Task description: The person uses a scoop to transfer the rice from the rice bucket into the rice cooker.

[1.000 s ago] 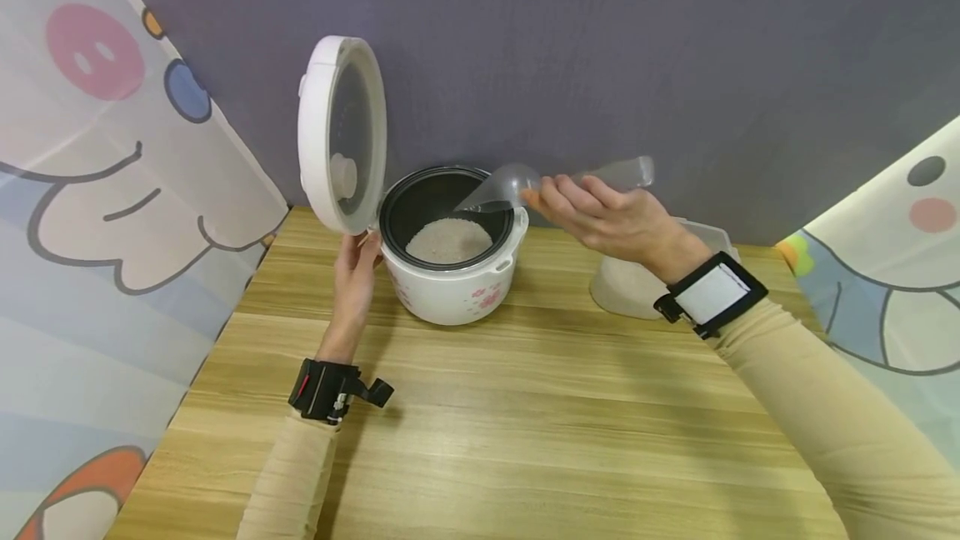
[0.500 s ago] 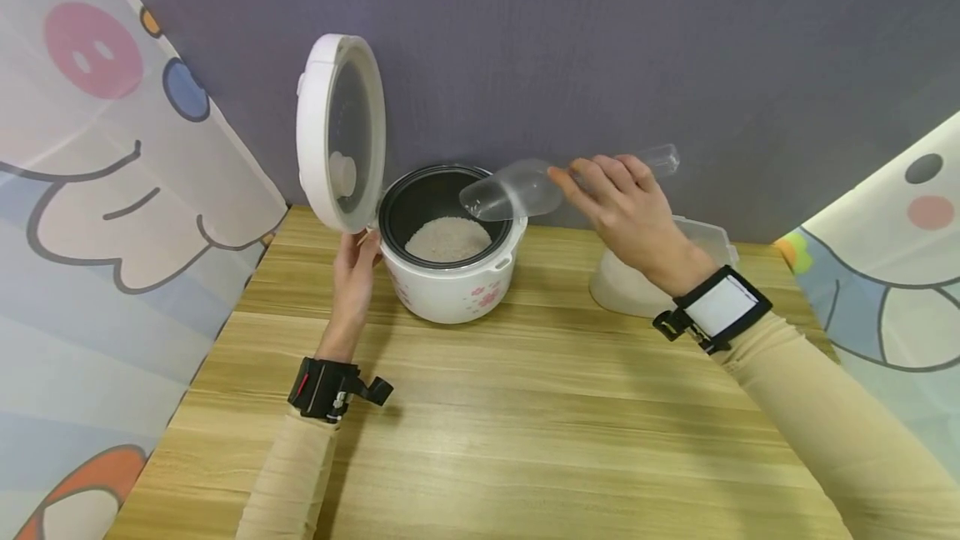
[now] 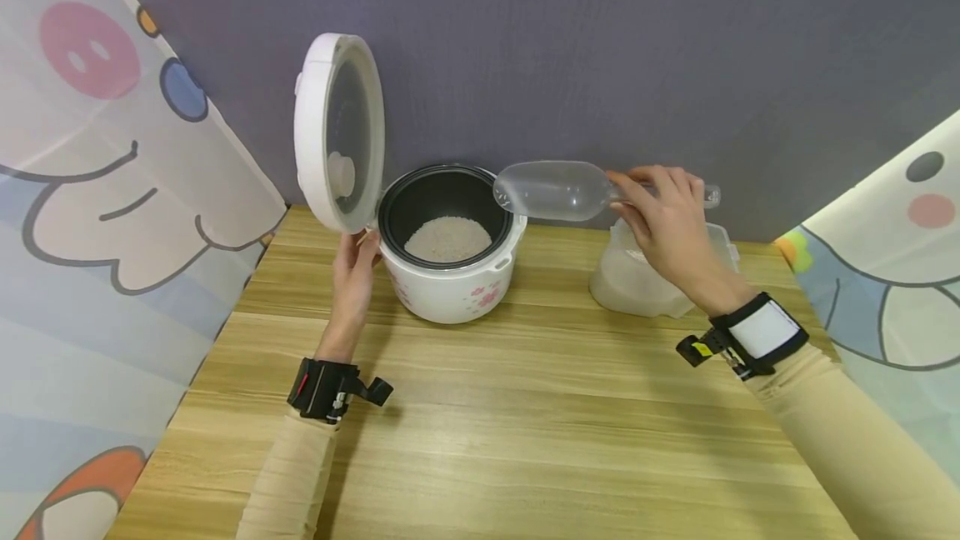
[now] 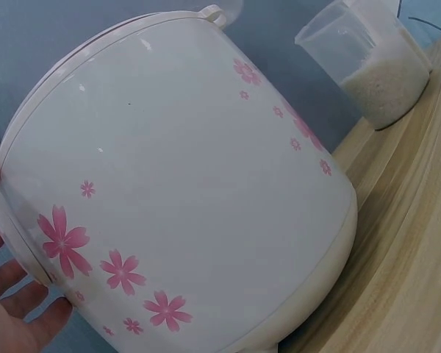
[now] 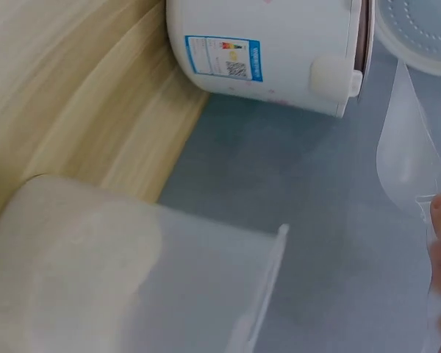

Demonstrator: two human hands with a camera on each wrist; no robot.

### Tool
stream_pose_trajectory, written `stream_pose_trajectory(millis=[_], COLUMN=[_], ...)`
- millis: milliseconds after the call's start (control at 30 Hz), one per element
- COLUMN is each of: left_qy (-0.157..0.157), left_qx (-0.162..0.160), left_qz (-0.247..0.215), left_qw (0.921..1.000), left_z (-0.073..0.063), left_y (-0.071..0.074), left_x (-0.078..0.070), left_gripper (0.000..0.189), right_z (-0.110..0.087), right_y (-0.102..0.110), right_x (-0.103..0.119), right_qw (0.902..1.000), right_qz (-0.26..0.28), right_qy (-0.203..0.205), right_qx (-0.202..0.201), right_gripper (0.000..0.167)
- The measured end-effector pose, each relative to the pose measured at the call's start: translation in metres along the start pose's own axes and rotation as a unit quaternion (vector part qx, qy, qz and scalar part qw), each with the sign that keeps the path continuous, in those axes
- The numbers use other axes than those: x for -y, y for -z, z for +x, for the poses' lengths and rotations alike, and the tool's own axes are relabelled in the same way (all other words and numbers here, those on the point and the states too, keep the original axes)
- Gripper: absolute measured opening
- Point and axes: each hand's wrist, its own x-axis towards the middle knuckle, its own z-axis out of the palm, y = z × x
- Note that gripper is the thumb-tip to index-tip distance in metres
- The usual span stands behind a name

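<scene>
A white rice cooker [image 3: 453, 294] with pink flowers stands on the table, its lid [image 3: 318, 132] raised. White rice [image 3: 448, 240] lies in its dark inner pot [image 3: 435, 190]. My left hand [image 3: 352, 282] holds the cooker's left side below the lid; in the left wrist view, thumb and fingers sit around a side handle [image 4: 16, 239]. My right hand [image 3: 667, 227] grips the handle of a clear plastic scoop [image 3: 555, 190]. The scoop lies level above the cooker's right rim, a few grains showing near its mouth. Its bowl also appears in the right wrist view.
A translucent container [image 3: 637, 277] partly filled with rice stands right of the cooker, under my right hand. Behind the wooden table [image 3: 510, 423] rises a grey wall [image 3: 570, 48]. Cartoon-printed panels [image 3: 90, 182] flank both sides.
My right hand has drawn the scoop rightward, out from over the pot, and turned it from tipped-down to level. The left hand and cooker stay in place.
</scene>
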Motion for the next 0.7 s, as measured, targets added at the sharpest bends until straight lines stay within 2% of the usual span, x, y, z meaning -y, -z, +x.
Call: stream_pose_trajectory(millis=[400,500,700], left_qy=[0.006,0.009,0.01], left_qx=[-0.004,-0.008,-0.007], left_qz=[-0.002,-0.001,0.001], left_qw=[1.0,0.9999,0.9999], left_z=[0.0,0.0,0.0], left_y=[-0.001,-0.001,-0.001], left_x=[0.0,0.0,-0.001], left_gripper=[0.042,0.042,0.043], right_z=[-0.042,-0.052,-0.071], right_y=[0.02,0.028,0.045], right_x=[-0.029,-0.037,-0.052], right_qw=[0.9983,0.9977,0.9925], right_qz=[0.004,-0.001,-0.01], right_qy=[-0.058,-0.068,-0.114], right_qx=[-0.004,0.008,0.043], right_gripper=[0.037,0.034,0.032])
